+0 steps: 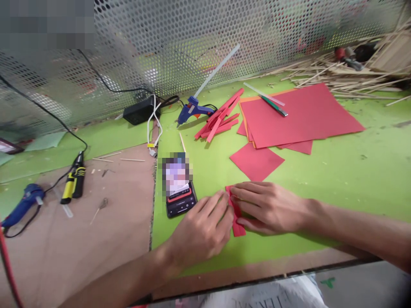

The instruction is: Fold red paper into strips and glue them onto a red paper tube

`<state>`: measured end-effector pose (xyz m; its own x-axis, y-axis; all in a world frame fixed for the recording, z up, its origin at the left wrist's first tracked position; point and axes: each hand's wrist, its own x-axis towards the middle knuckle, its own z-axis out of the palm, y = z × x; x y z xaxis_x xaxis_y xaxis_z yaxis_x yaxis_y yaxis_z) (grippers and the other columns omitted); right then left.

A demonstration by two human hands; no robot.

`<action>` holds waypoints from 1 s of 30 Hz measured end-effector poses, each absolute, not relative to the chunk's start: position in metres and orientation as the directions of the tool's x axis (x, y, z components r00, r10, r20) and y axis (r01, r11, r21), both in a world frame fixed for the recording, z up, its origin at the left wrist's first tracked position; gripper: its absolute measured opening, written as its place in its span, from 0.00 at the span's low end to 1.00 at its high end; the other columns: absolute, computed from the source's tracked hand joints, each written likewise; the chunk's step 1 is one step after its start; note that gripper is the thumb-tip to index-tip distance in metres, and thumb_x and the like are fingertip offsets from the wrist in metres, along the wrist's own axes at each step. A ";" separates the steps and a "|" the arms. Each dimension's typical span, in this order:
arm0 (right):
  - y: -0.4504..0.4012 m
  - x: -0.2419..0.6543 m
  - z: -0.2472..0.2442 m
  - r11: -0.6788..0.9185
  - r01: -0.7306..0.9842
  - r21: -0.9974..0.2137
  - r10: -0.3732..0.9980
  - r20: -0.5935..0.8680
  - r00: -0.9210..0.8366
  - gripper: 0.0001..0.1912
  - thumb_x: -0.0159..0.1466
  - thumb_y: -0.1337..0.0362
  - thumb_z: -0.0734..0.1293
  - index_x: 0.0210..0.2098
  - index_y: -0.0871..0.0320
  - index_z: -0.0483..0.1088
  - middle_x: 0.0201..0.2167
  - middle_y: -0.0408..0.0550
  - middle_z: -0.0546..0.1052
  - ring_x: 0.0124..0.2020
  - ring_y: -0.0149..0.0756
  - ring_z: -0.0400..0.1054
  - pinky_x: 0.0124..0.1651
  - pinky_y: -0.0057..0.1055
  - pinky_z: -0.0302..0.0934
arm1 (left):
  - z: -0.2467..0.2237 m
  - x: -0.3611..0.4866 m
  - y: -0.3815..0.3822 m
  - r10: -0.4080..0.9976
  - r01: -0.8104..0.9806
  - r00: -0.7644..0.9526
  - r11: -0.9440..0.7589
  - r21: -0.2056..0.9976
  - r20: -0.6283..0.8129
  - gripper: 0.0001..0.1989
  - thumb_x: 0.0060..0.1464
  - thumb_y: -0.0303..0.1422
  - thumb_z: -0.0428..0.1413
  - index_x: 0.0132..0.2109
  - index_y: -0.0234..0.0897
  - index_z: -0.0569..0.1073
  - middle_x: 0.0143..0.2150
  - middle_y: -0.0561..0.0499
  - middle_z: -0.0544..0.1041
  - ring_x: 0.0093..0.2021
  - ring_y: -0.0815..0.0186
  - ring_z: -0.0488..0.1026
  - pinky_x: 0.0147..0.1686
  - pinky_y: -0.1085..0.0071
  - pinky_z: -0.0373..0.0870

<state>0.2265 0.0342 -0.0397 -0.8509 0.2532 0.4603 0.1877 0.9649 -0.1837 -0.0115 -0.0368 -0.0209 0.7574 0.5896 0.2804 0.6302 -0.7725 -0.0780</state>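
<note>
While a red paper strip (239, 229) is pressed onto the green tabletop (321, 184) by the left hand (205, 224), fingers curled, and right hand (268, 205), fingers flatter, its edges are partly hidden, with any pinch unclear.

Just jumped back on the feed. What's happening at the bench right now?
A person's two bare hands are working on a narrow red paper strip on the green work surface. The left hand has its fingertips at one side; the right hand reaches over it from the other. A black phone with a lit screen lies beside the left hand. Beyond the hands are a red paper square, a loose pile of red paper strips and a blue glue gun.
</note>
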 end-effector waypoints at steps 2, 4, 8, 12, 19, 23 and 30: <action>0.034 0.227 -0.040 0.966 0.186 -0.181 0.250 0.460 -0.852 0.13 0.75 0.60 0.65 0.44 0.64 0.76 0.45 0.59 0.81 0.49 0.47 0.78 0.48 0.40 0.78 | -0.021 -0.012 -0.037 0.598 0.633 0.756 -0.772 -0.062 0.265 0.16 0.67 0.30 0.53 0.55 0.25 0.78 0.61 0.30 0.79 0.62 0.44 0.77 0.55 0.53 0.79; 0.034 0.227 -0.041 0.967 0.182 -0.180 0.246 0.462 -0.852 0.12 0.75 0.61 0.65 0.43 0.63 0.76 0.45 0.59 0.81 0.50 0.47 0.77 0.48 0.40 0.77 | -0.022 -0.011 -0.037 0.623 0.649 0.743 -0.759 -0.039 0.243 0.17 0.67 0.31 0.53 0.56 0.25 0.77 0.63 0.29 0.77 0.63 0.42 0.76 0.56 0.52 0.78; 0.035 0.228 -0.040 0.969 0.173 -0.176 0.237 0.466 -0.852 0.09 0.74 0.62 0.66 0.43 0.60 0.75 0.47 0.58 0.81 0.50 0.45 0.77 0.50 0.41 0.76 | -0.022 -0.009 -0.038 0.663 0.681 0.717 -0.732 -0.018 0.215 0.22 0.67 0.33 0.53 0.62 0.22 0.74 0.66 0.26 0.75 0.63 0.41 0.76 0.59 0.50 0.77; 0.034 0.228 -0.040 0.971 0.167 -0.170 0.228 0.463 -0.857 0.09 0.74 0.62 0.66 0.42 0.60 0.75 0.46 0.58 0.80 0.50 0.45 0.77 0.51 0.42 0.76 | -0.021 -0.007 -0.036 0.692 0.702 0.696 -0.712 0.018 0.189 0.23 0.67 0.34 0.53 0.62 0.22 0.74 0.67 0.26 0.73 0.62 0.41 0.75 0.59 0.49 0.78; 0.034 0.227 -0.038 0.968 0.172 -0.180 0.238 0.461 -0.855 0.09 0.74 0.62 0.65 0.43 0.62 0.75 0.44 0.58 0.81 0.49 0.46 0.77 0.49 0.41 0.76 | -0.022 -0.007 -0.041 0.581 0.629 0.755 -0.773 -0.083 0.305 0.17 0.66 0.29 0.54 0.55 0.19 0.77 0.57 0.27 0.81 0.56 0.44 0.80 0.53 0.52 0.80; 0.034 0.228 -0.038 0.965 0.176 -0.195 0.246 0.438 -0.865 0.08 0.73 0.63 0.66 0.44 0.61 0.75 0.45 0.58 0.81 0.50 0.46 0.76 0.50 0.41 0.74 | -0.018 -0.003 -0.064 0.481 0.544 0.795 -0.835 -0.084 0.369 0.12 0.64 0.26 0.55 0.47 0.22 0.79 0.46 0.31 0.84 0.46 0.48 0.83 0.44 0.56 0.80; 0.035 0.229 -0.039 0.965 0.178 -0.193 0.247 0.438 -0.864 0.10 0.73 0.62 0.64 0.44 0.61 0.76 0.45 0.58 0.81 0.50 0.46 0.76 0.49 0.41 0.75 | -0.009 -0.004 -0.072 0.439 0.453 0.779 -0.888 0.082 0.448 0.08 0.66 0.30 0.55 0.42 0.31 0.79 0.35 0.45 0.83 0.25 0.64 0.74 0.21 0.63 0.66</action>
<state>0.2290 0.0346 -0.0389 -0.8642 0.2472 0.4381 0.1784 0.9649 -0.1925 -0.0040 -0.0722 -0.0087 0.7790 0.4388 0.4479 0.4529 -0.8878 0.0819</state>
